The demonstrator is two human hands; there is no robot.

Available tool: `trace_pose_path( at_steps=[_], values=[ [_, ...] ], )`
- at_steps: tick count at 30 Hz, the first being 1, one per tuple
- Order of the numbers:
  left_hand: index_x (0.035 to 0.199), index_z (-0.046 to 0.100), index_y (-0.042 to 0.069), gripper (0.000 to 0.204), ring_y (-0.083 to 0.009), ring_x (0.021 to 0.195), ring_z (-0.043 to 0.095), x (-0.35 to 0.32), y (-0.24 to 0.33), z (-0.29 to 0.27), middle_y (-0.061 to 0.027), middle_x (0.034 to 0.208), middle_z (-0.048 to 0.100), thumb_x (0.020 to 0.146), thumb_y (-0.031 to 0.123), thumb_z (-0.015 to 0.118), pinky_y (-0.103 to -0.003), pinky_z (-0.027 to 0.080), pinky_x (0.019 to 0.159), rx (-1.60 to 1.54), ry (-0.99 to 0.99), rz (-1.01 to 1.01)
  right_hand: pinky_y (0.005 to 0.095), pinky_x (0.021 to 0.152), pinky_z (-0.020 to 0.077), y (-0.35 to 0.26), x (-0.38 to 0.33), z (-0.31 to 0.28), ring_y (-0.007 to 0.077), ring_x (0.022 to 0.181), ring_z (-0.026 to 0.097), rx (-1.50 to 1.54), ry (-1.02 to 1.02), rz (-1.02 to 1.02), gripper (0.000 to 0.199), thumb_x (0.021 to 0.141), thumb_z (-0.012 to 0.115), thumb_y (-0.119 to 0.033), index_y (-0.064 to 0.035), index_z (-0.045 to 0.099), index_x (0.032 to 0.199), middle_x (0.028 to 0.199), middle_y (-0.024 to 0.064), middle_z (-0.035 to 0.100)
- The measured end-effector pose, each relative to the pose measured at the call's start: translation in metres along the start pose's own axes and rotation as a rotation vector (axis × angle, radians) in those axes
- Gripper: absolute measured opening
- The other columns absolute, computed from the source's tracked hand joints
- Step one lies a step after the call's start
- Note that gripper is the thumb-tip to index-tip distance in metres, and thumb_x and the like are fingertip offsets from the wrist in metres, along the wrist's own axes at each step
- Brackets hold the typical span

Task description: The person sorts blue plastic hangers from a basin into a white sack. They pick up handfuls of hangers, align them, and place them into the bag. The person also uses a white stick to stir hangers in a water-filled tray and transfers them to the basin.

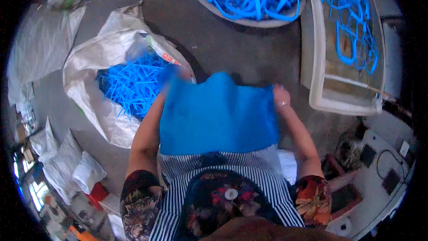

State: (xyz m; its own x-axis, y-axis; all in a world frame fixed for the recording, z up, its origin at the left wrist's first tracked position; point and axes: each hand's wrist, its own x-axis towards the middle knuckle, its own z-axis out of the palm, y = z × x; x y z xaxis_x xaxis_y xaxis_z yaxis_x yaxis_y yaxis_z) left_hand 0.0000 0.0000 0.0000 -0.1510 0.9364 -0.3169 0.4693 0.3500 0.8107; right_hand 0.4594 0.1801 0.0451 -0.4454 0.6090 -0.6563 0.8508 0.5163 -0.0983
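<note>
Containing blue strips (133, 84), a white sack (84, 68) sits near the hand-held sheet (218, 118).

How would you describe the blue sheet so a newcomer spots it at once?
Find the striped garment at the lower middle. Just above it, the blue sheet spans between left hand and right hand. Unlike the loose blue strips in the white sack, it is one broad piece.
</note>
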Motion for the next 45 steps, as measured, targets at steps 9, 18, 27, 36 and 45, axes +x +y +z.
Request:
trace_pose_path(
  at_steps=[9, 18, 27, 36, 45],
  values=[
    [0.111, 0.056, 0.009, 0.026, -0.0155, 0.093, 0.058, -0.129, 0.212, -0.100, -0.0048, 0.107, 0.061, 0.091, 0.026, 0.051, -0.031, 0.045, 0.082, -0.399, 0.389, -0.472, 0.0463, 0.099, 0.0338, -0.020, 0.161, -0.150, 0.0297, 0.115, 0.048, -0.145, 0.713, -0.005, 0.034, 0.085, 0.047, -0.015, -0.0089, 0.051, 0.117, 0.120, 0.0108, 0.053],
    [0.121, 0.051, 0.004, 0.036, -0.0207, 0.110, 0.052, -0.043, 0.342, -0.056, -0.0094, 0.118, 0.057, 0.091, 0.024, 0.052, -0.032, 0.039, 0.094, -0.363, 0.109, -0.087, 0.0442, 0.086, 0.0421, -0.062, 0.093, -0.107, 0.0276, 0.110, 0.047, -0.093, 0.519, -0.104, 0.053, 0.067, 0.072, -0.033, -0.0154, 0.053, 0.113, 0.115, 0.0047, 0.052],
    [0.130, 0.041, 0.003, 0.072, -0.0340, 0.119, 0.045, 0.066, 0.247, 0.088, -0.0214, 0.127, 0.048, 0.077, 0.046, 0.064, -0.041, 0.036, 0.099, 0.180, 0.076, 0.023, 0.0403, 0.092, 0.0410, -0.106, -0.027, -0.034, 0.0312, 0.110, 0.049, 0.194, 0.471, -0.363, 0.057, 0.069, 0.070, -0.038, -0.0073, 0.055, 0.114, 0.116, 0.0138, 0.055],
    [0.126, 0.046, 0.008, 0.047, -0.0240, 0.115, 0.049, 0.053, 0.275, 0.038, -0.0107, 0.128, 0.049, 0.089, 0.036, 0.052, -0.036, 0.038, 0.094, -0.901, 0.001, -0.347, 0.0279, 0.060, 0.0464, 0.180, -0.049, -0.087, 0.0170, 0.073, 0.053, 2.433, 1.241, 0.264, 0.010, 0.085, 0.053, -0.013, -0.0047, 0.057, 0.082, 0.077, 0.0059, 0.052],
    [0.133, 0.037, 0.005, 0.052, -0.0258, 0.124, 0.041, 0.113, 0.428, 0.192, -0.0115, 0.134, 0.044, 0.093, 0.039, 0.040, -0.038, 0.034, 0.101, -1.303, -0.688, -0.302, 0.0301, 0.056, 0.0412, 0.328, -0.019, -0.025, 0.0158, 0.055, 0.047, 2.732, 0.556, -0.134, 0.028, 0.090, 0.048, -0.030, -0.0031, 0.058, 0.091, 0.062, 0.0007, 0.049]
  ],
)
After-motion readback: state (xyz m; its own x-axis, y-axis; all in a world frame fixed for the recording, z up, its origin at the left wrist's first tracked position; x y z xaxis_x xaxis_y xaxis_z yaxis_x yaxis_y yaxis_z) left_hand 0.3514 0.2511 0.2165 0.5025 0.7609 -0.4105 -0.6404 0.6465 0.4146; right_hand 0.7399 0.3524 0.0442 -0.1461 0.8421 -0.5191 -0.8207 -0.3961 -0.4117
